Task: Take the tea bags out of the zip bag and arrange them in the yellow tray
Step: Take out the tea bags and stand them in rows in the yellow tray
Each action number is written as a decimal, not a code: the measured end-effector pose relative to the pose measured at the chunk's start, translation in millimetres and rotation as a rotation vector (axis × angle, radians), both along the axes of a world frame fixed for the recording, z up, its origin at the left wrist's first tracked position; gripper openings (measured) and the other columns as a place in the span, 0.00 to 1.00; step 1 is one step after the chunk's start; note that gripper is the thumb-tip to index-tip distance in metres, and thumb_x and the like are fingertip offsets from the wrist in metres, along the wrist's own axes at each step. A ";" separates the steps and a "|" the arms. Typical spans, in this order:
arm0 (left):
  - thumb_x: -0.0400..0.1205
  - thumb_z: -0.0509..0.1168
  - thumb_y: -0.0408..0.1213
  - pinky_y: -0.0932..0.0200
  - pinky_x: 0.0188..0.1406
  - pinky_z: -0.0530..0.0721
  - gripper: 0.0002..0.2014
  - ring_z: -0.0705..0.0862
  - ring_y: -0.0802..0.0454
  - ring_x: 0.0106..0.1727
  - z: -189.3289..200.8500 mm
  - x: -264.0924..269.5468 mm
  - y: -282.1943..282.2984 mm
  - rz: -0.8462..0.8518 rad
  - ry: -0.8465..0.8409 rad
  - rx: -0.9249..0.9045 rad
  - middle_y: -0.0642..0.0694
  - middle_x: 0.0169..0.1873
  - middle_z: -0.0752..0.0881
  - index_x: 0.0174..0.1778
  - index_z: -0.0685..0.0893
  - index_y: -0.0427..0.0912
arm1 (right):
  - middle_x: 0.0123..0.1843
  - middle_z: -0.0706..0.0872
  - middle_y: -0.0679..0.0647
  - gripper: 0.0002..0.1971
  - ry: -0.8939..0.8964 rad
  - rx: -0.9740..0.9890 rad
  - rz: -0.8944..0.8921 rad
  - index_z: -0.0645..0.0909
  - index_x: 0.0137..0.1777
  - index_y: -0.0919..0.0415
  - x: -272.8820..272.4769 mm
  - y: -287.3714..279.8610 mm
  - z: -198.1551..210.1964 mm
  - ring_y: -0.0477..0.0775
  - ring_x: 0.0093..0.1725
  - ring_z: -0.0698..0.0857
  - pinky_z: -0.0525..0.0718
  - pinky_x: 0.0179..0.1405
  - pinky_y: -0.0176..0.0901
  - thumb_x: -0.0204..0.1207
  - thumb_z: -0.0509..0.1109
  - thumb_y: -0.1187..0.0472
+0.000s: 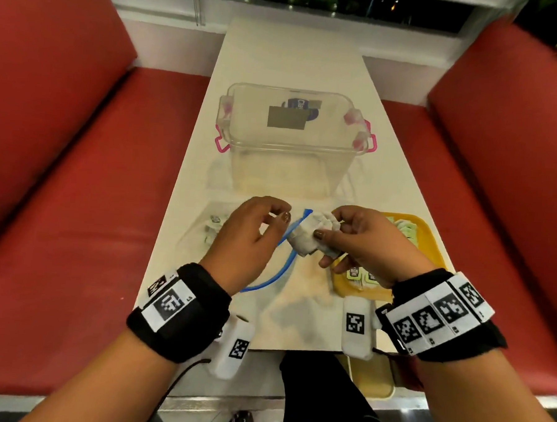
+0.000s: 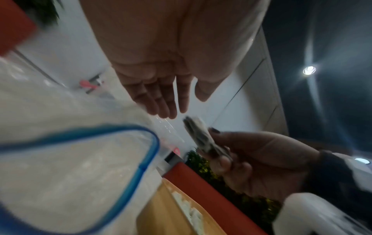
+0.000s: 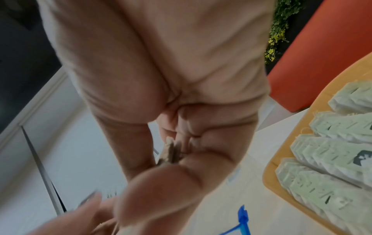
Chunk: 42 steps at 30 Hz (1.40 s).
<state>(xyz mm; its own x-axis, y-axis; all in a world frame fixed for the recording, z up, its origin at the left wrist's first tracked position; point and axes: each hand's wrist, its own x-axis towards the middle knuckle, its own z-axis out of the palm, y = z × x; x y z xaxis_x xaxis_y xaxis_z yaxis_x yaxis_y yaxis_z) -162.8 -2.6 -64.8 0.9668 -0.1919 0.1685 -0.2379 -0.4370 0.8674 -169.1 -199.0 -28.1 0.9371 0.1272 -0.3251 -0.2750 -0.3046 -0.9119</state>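
Observation:
My right hand (image 1: 327,232) grips a stack of white tea bags (image 1: 311,235) just above the mouth of the clear zip bag (image 1: 287,266) with its blue zip strip. The stack shows edge-on between thumb and fingers in the left wrist view (image 2: 201,138) and the right wrist view (image 3: 170,152). My left hand (image 1: 278,215) hovers left of the stack over the bag, fingers relaxed and holding nothing (image 2: 175,109). More tea bags (image 1: 213,226) lie inside the bag at left. The yellow tray (image 1: 431,231) at right holds rows of tea bags (image 3: 332,151).
A clear plastic box (image 1: 287,140) with pink latches stands behind the hands in the middle of the narrow white table (image 1: 279,56). Red bench seats (image 1: 77,200) flank the table on both sides. The tray sits near the table's right edge.

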 end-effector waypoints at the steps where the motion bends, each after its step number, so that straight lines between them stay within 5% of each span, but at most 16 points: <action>1: 0.87 0.59 0.41 0.74 0.47 0.76 0.10 0.80 0.69 0.51 0.9 0.3 -9.0 -0.060 0.046 -0.065 0.54 0.54 0.83 0.61 0.81 0.47 | 0.42 0.89 0.70 0.10 -0.015 -0.001 0.001 0.79 0.53 0.71 0.1 0.0 0.6 0.61 0.34 0.90 0.84 0.23 0.41 0.77 0.72 0.65; 5: 0.87 0.59 0.40 0.59 0.48 0.84 0.08 0.86 0.56 0.44 -3.1 2.8 -27.8 -0.144 0.306 -0.307 0.51 0.45 0.88 0.58 0.81 0.47 | 0.43 0.89 0.72 0.11 -0.044 0.044 -0.031 0.79 0.54 0.73 0.3 -3.2 0.9 0.60 0.32 0.88 0.85 0.25 0.41 0.76 0.73 0.68; 11: 0.86 0.61 0.33 0.59 0.40 0.86 0.07 0.86 0.57 0.39 -10.2 8.7 -28.2 -0.155 0.403 -0.399 0.42 0.45 0.87 0.56 0.82 0.36 | 0.42 0.88 0.71 0.15 -0.042 0.164 -0.094 0.78 0.59 0.71 1.8 -12.0 -1.4 0.62 0.34 0.89 0.87 0.29 0.39 0.74 0.73 0.72; 15: 0.86 0.61 0.30 0.62 0.36 0.85 0.06 0.85 0.55 0.39 -12.2 10.4 -30.2 -0.138 0.454 -0.482 0.43 0.43 0.87 0.53 0.82 0.38 | 0.46 0.88 0.74 0.13 -0.050 0.176 -0.091 0.76 0.61 0.69 3.6 -15.9 -4.6 0.67 0.40 0.90 0.89 0.32 0.41 0.78 0.69 0.72; 21: 0.87 0.57 0.30 0.66 0.30 0.78 0.08 0.84 0.60 0.33 -10.8 12.0 -29.1 -0.084 0.568 -0.664 0.53 0.33 0.86 0.49 0.81 0.42 | 0.46 0.90 0.64 0.06 -0.065 0.175 -0.096 0.78 0.55 0.69 7.0 -22.0 -7.7 0.64 0.45 0.89 0.84 0.42 0.49 0.80 0.66 0.68; 27: 0.86 0.56 0.29 0.63 0.29 0.73 0.09 0.76 0.56 0.30 -5.7 15.7 -27.8 -0.039 0.702 -0.828 0.43 0.36 0.78 0.49 0.82 0.40 | 0.45 0.89 0.64 0.04 -0.133 0.257 -0.096 0.86 0.43 0.60 7.5 -24.6 -7.5 0.57 0.45 0.84 0.79 0.47 0.48 0.69 0.75 0.63; 29: 0.86 0.55 0.28 0.63 0.29 0.72 0.10 0.74 0.56 0.29 -4.0 15.8 -28.6 -0.058 0.718 -0.825 0.43 0.35 0.78 0.51 0.82 0.39 | 0.46 0.87 0.71 0.09 -0.146 0.312 -0.070 0.86 0.47 0.64 8.0 -23.2 -8.5 0.61 0.45 0.83 0.81 0.48 0.51 0.66 0.76 0.64; 34: 0.86 0.53 0.27 0.65 0.27 0.74 0.12 0.72 0.57 0.26 0.6 11.7 -33.6 -0.176 0.743 -0.673 0.46 0.30 0.78 0.55 0.83 0.36 | 0.37 0.86 0.54 0.18 -0.210 0.268 0.036 0.82 0.62 0.62 8.7 -20.9 -7.6 0.48 0.38 0.83 0.82 0.40 0.37 0.72 0.74 0.73; 37: 0.85 0.54 0.27 0.64 0.26 0.72 0.13 0.71 0.56 0.27 1.9 9.4 -36.4 -0.188 0.753 -0.639 0.46 0.30 0.77 0.56 0.84 0.38 | 0.43 0.87 0.63 0.12 -0.216 0.254 0.061 0.83 0.57 0.67 7.1 -20.1 -6.1 0.50 0.41 0.86 0.83 0.40 0.34 0.74 0.72 0.72; 40: 0.85 0.55 0.28 0.63 0.25 0.72 0.15 0.71 0.56 0.29 0.4 9.1 -40.5 -0.108 0.749 -0.641 0.43 0.36 0.76 0.62 0.78 0.47 | 0.41 0.86 0.60 0.07 -0.235 0.228 0.030 0.82 0.50 0.70 7.8 -21.3 -7.5 0.47 0.38 0.85 0.81 0.36 0.32 0.73 0.73 0.72; 42: 0.86 0.55 0.31 0.64 0.27 0.73 0.09 0.71 0.56 0.30 -0.5 8.6 -42.5 -0.079 0.730 -0.638 0.42 0.40 0.76 0.57 0.76 0.47 | 0.41 0.86 0.62 0.06 -0.243 0.185 0.008 0.83 0.49 0.71 8.5 -23.3 -10.0 0.49 0.39 0.83 0.81 0.36 0.34 0.74 0.73 0.69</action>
